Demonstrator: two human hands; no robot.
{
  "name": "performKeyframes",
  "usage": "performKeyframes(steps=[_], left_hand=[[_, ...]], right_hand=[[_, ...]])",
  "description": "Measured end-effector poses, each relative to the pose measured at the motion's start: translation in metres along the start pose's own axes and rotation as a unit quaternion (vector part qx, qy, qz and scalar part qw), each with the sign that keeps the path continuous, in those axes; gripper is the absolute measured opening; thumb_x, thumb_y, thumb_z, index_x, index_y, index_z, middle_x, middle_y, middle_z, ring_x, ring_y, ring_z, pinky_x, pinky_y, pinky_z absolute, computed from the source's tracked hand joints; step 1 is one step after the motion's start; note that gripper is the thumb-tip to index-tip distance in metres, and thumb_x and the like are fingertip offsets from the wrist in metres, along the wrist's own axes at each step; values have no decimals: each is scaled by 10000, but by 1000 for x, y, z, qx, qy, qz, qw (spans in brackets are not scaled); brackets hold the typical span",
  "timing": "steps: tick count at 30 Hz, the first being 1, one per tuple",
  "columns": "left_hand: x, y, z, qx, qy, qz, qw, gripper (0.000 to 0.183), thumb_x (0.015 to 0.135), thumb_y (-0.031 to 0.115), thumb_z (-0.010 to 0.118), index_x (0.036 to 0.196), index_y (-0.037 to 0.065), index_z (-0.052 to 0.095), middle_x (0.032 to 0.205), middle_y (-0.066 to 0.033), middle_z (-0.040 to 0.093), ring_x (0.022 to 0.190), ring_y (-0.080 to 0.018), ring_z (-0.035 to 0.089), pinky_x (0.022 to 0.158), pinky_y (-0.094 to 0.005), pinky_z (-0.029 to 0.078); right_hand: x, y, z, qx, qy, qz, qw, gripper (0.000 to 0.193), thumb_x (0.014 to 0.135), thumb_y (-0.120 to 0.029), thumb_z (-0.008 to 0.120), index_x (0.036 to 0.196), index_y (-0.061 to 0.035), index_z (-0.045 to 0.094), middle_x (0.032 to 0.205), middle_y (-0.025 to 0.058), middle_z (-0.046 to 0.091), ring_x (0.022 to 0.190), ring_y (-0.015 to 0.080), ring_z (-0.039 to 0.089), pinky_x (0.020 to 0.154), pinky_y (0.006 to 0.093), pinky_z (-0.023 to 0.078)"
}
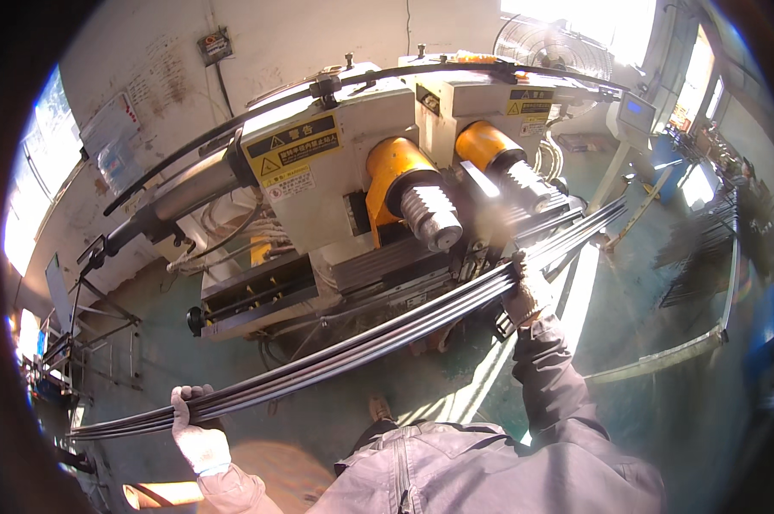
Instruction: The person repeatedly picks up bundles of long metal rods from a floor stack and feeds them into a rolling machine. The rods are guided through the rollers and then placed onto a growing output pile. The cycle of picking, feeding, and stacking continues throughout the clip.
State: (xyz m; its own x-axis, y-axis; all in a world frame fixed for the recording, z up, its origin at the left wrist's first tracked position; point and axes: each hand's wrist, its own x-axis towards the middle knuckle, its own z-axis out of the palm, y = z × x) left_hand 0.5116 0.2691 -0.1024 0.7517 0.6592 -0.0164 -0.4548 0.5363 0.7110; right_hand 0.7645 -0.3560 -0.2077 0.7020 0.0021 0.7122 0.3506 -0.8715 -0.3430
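Head cam: L hand [197,435], lower L of frame, fingers wrapped on long rods [361,344]. R hand [528,295], R of ctr, fingers gripping same bundle. Machine [378,120] upper ctr.

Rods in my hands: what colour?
The rods look dark grey with pale glints, clearest in the head view.

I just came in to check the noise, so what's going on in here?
A person in a jacket is holding a bundle of long rods with both hands. The left hand grips it near its lower left end, and the right hand grips it farther toward the other end. The bundle slants across in front of a big white machine; whether the two touch is hard to tell.
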Motion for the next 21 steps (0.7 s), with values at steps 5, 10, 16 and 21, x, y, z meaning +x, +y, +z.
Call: performKeyframes(steps=[5, 10, 16, 21], left_hand=[[64, -51, 6, 1, -17, -56, 998, 214, 1130, 258, 652, 1077, 51, 648, 1053, -63, 655, 1054, -255, 648, 1074, -460, 536], [119, -104, 16, 8, 66, -143, 988, 252, 1133, 271, 659, 1100, 26, 708, 1068, -103, 732, 1070, -277, 683, 1095, -458, 545], [138, -151, 48, 294, -47, -143, 944, 359, 1195, 258, 517, 1286, -3, 746, 1264, -114, 762, 1178, -255, 682, 1144, -357, 473], [158, -158, 59, -10, -55, -239, 969, 366, 1157, 290, 589, 1294, -14, 741, 1273, -128, 772, 1190, -301, 696, 1150, -454, 505]], right_hand=[[44, -10, 59, 467, 73, 318, 822, 303, 1093, -163, 579, 1329, -6, 686, 1131, 133, 787, 1048, 291, 743, 976, 406, 577], [60, 22, 103, -36, -22, 85, 996, 299, 1029, -45, 553, 1280, 10, 706, 1104, 160, 778, 1106, 314, 729, 966, 407, 571], [72, 39, 173, 146, 106, 391, 902, 208, 1055, -174, 608, 1173, -47, 723, 927, 102, 726, 884, 278, 704, 791, 407, 546], [86, 57, 198, 206, 119, 489, 839, 204, 1077, -281, 655, 1084, -95, 737, 780, 53, 683, 698, 248, 683, 644, 407, 526]])
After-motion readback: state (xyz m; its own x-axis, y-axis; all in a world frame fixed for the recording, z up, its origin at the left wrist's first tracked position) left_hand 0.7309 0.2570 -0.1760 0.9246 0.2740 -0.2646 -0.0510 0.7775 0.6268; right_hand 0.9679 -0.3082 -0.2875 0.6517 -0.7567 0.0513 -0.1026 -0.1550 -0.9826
